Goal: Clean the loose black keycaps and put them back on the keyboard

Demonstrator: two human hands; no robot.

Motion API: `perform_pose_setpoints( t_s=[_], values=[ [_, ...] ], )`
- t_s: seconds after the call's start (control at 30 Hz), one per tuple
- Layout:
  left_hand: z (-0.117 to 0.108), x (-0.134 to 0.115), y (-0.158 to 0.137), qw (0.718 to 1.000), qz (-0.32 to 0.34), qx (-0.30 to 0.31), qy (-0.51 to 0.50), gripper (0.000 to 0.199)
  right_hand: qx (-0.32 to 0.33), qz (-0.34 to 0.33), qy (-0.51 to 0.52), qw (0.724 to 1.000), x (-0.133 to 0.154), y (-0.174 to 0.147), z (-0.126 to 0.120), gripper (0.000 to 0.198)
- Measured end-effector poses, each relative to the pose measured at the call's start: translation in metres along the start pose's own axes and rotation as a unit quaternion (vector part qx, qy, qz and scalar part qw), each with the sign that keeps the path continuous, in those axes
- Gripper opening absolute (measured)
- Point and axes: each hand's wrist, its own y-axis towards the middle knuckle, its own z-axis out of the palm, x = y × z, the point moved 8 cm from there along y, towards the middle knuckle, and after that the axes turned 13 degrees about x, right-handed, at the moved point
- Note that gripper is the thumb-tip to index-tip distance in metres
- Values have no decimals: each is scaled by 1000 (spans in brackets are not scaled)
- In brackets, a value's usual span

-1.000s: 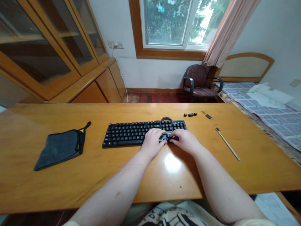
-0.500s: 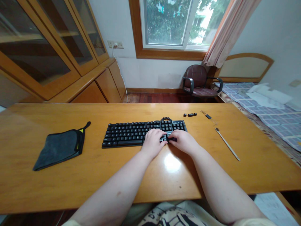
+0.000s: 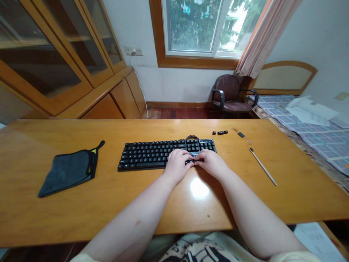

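A black keyboard (image 3: 147, 155) lies on the wooden table, its coiled cable (image 3: 192, 137) behind it. Over the arrow-key area, my left hand (image 3: 177, 162) has its fingers curled and its thumb close to the front edge. My right hand (image 3: 209, 162) meets it from the other side, thumb and fingers drawn together. Between the fingertips is a small dark keycap (image 3: 190, 161), mostly hidden, which both hands seem to pinch. Three loose black keycaps (image 3: 220, 133) sit behind the keyboard's right end.
A wire keycap puller (image 3: 241, 134) with a dark handle and a thin brush (image 3: 263, 167) lie to the right. On the left is a folded grey cloth (image 3: 68, 171) with a black loop. Beyond the table (image 3: 109, 214) stand an office chair (image 3: 230, 92) and a bed (image 3: 305, 120).
My fingertips have come closer together over the arrow-key area. The grey patch that showed between them is now mostly covered by dark keycap and fingers.
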Motion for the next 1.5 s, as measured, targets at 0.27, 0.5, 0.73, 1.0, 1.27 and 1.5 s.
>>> perform_pose_setpoints(
  t_s=[0.27,0.5,0.73,1.0,1.27,1.5],
  values=[
    [2,1,0,1000,-5,6,16,15,16,49,47,998,-12,6,6,9],
    [1,1,1,1000,-6,15,18,32,14,36,27,999,-3,2,4,10],
    [-4,3,0,1000,-11,0,-18,30,-161,126,72,976,-22,-24,-49,26],
    [-2,5,0,1000,-10,-9,-25,26,-109,242,-10,964,-107,23,-80,41],
    [-2,7,-1,999,-17,-12,-31,25,-25,273,-70,959,-143,65,-71,46],
    [-3,5,-1,999,-20,-10,-45,25,-8,278,-71,958,-132,66,-70,29]
  ],
)
